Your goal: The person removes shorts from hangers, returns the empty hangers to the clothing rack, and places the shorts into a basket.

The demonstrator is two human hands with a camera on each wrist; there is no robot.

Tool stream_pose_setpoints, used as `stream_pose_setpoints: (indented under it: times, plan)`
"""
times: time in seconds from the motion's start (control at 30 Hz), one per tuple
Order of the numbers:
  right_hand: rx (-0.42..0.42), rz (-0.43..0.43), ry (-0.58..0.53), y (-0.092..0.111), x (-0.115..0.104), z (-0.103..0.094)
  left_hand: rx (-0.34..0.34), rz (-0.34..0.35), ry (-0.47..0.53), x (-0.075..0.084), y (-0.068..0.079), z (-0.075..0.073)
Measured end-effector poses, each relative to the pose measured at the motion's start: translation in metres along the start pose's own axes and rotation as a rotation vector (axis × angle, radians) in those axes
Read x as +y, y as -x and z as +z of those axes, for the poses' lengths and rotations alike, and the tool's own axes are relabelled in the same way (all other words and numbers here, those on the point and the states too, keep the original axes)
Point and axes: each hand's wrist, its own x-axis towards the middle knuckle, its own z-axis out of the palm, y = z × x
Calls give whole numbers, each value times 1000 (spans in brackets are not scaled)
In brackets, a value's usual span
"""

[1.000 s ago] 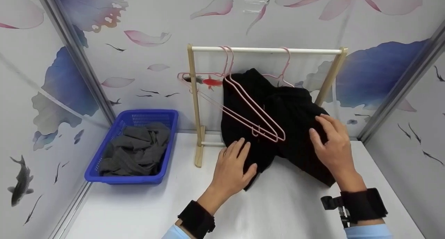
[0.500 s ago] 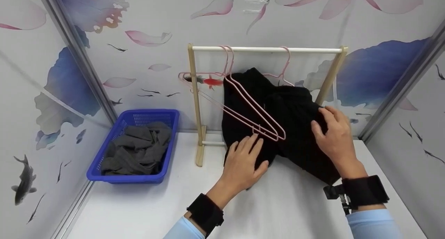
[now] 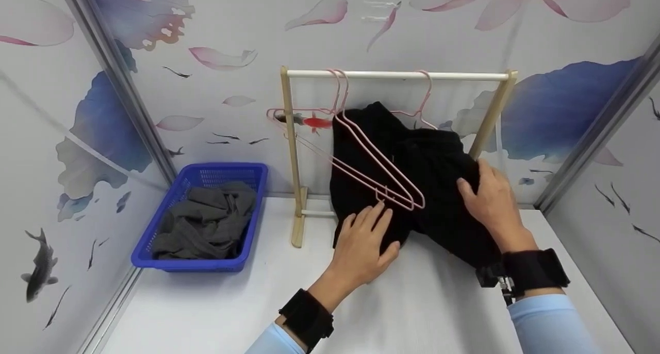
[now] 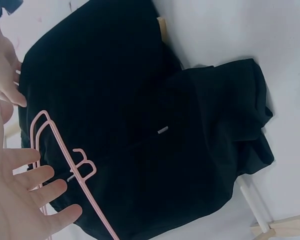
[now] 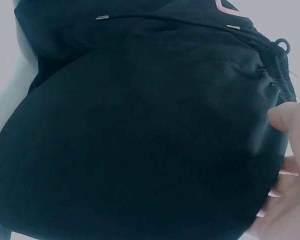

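Note:
A pair of black drawstring shorts (image 3: pixel 438 189) hangs at the rack, in front of the right pink hanger (image 3: pixel 424 99). My right hand (image 3: pixel 495 202) holds the shorts' right side edge, thumb in front and fingers passing behind the cloth; the right wrist view shows the thumb (image 5: pixel 285 115) at that edge. Two more pink hangers (image 3: pixel 379 153) hang side by side, angled across the front of the shorts. With fingers spread, my left hand (image 3: pixel 361 246) is at the hangers' lower end, fingertips near their small hooks (image 4: pixel 84 162).
A wooden rack with a white rail (image 3: pixel 381 74) stands at the back of the white table (image 3: pixel 206 313). To its left is a blue basket (image 3: pixel 193 265) with grey cloth (image 3: pixel 206 222) inside. Patterned panels close in the back and both sides.
My left hand has moved right and up to the hangers' lower end. My right hand has come onto the shorts' side edge, its fingers now going behind the cloth.

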Motion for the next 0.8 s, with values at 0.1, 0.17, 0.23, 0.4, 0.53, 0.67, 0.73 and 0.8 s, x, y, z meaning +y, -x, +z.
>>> stream_pose_setpoints:
  times: [0.1,0.17,0.23,0.4,0.53,0.67,0.73,0.8]
  plan:
    - [-26,18,15,-1,1,2,7,-4,2,-1,2,1]
    - [-26,23,26,0,1,3,15,-6,5,-2,3,2]
    - [-7,14,36,1,1,4,24,-8,10,-3,4,3]
    - [81,-31,43,3,1,7,37,-14,19,-5,8,4]
    - [130,-60,29,3,0,8,33,-21,14,-6,11,3]
    - [192,-79,4,5,0,8,43,-20,11,-7,12,4]
    - [236,-90,-5,6,-1,8,57,-21,15,-8,13,5]
    - [275,-100,-10,7,-2,8,65,-25,20,-9,15,5]
